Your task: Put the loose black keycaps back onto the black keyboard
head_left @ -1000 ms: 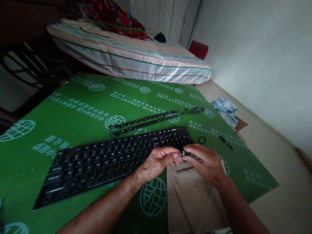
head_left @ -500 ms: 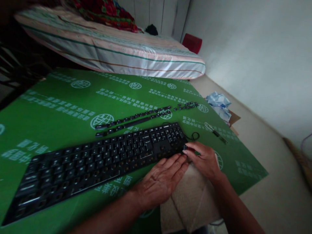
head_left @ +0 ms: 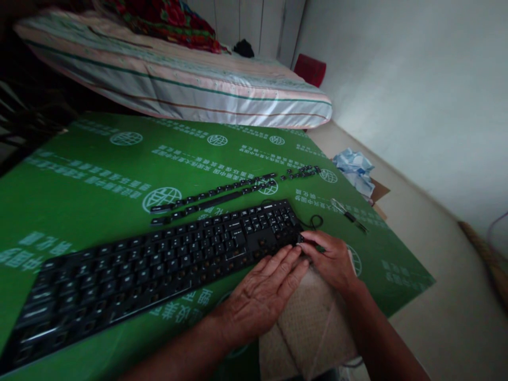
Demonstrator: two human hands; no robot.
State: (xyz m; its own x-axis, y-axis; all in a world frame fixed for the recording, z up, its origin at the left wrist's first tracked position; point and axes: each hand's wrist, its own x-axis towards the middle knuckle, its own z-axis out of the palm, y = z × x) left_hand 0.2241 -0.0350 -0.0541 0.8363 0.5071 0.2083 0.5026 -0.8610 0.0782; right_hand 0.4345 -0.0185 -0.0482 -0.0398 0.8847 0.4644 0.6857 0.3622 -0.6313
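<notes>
Two bare hands work at the near right corner of a black keyboard; clock hours here are read from the middle of the view. The left hand (head_left: 266, 292) lies palm down at six o'clock, its fingers stretched out and a little spread, the tips at the keyboard's near edge. Below it, at five o'clock, is a brown cloth (head_left: 307, 334). The right hand (head_left: 332, 260) is at four o'clock, thumb and forefinger drawn together against the keyboard's corner; whether a key is pinched between them I cannot tell.

The keyboard (head_left: 190, 253) runs from eight o'clock round to four on a green table (head_left: 93, 164), and bare sockets show along its near side. A cable (head_left: 321, 222) loops near its right end, close to four o'clock. Behind the keyboard, two rows of loose keys (head_left: 217, 201) stretch toward nine o'clock, with a small cluster of keys (head_left: 306, 171) just above three. A slim tool (head_left: 350, 216) lies slightly below three.

Crumpled plastic (head_left: 352, 165) sits past the table's right edge. Farther off, a bed (head_left: 198, 90) fills ten to one o'clock, bearing a red flowered blanket (head_left: 170, 25) at eleven.
</notes>
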